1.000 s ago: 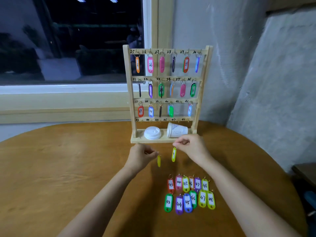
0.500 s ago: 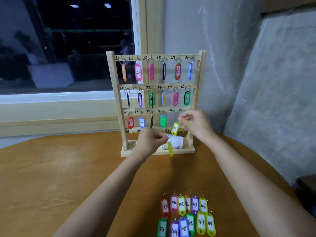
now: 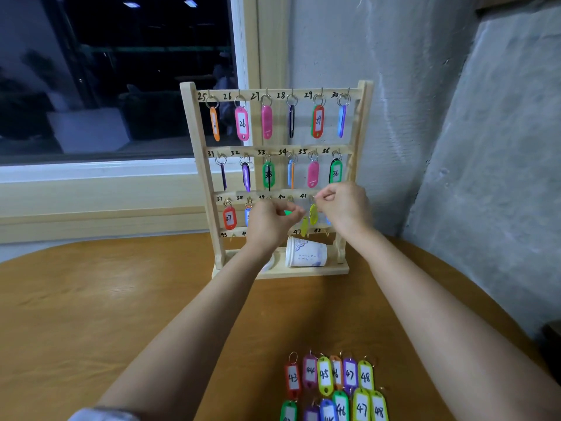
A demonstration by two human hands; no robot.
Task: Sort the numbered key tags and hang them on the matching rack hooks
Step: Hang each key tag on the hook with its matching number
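At the third row of the wooden key rack [image 3: 202,165], below hook 41, a yellow-green key tag [image 3: 313,214] is pinched at its top by the curled right grip [image 3: 343,208]. A second yellow tag [image 3: 304,227] is pinched by the left grip [image 3: 273,220], just beside it. Tags numbered 43 to 48 [image 3: 324,373] are laid on the desk [image 3: 91,314] before the rack.

The right hand [image 3: 344,208] pinches a yellow-green tag [image 3: 313,214] near hook 41 on the wooden rack [image 3: 198,141]. The left hand [image 3: 270,220] holds a second yellow tag [image 3: 304,227], seemingly by its ring. Loose tags [image 3: 324,373] numbered 43–48 lie on the table [image 3: 121,299].
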